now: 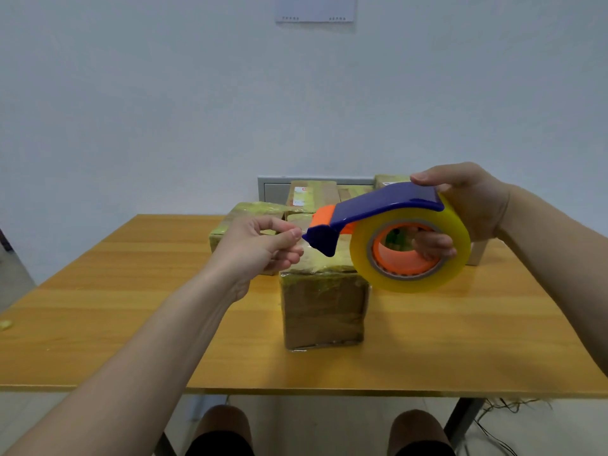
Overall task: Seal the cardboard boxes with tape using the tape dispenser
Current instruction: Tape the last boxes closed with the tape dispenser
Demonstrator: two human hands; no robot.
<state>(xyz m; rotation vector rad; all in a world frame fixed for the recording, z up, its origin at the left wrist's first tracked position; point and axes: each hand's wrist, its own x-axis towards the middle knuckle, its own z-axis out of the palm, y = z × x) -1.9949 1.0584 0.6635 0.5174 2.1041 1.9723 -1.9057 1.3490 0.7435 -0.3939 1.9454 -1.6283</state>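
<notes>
A blue and orange tape dispenser [378,209] with a thick yellowish tape roll [454,245] hangs in the air above the table. My right hand [467,205] grips it, thumb on the blue top and fingers through the orange core. My left hand [260,245] pinches at the blue cutter end, apparently on the clear tape end, which is hard to see. Below the dispenser stands a small cardboard box [324,311] wrapped in shiny tape.
Several more taped cardboard boxes [243,213] sit behind on the wooden table [131,324], up to the far edge by a grey wall panel [276,189]. A scrap of tape [5,325] lies at the left edge. My knees show below the front edge.
</notes>
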